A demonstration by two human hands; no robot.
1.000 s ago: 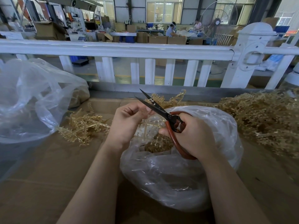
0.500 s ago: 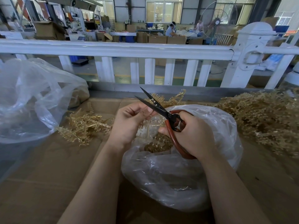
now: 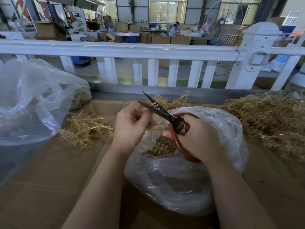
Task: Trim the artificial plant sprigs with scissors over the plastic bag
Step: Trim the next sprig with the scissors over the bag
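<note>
My right hand [image 3: 196, 138] grips red-handled scissors [image 3: 166, 115], whose dark blades are parted and point up-left. My left hand [image 3: 130, 126] pinches a tan plastic sprig [image 3: 168, 103] just under the blades; most of its stem is hidden by my fingers. Both hands hover over a clear plastic bag [image 3: 178, 182] on the cardboard table, and tan cuttings [image 3: 162, 146] lie inside its mouth.
A loose pile of tan sprigs [image 3: 87, 128] lies left of my hands, a much larger heap [image 3: 270, 123] at the right. A big clear bag [image 3: 29, 103] bulges at the far left. A white railing [image 3: 118, 50] runs behind the cardboard table [image 3: 49, 179].
The scissor blades have opened a little wider. My left hand has shifted slightly with the sprig; the bag and piles are where they were.
</note>
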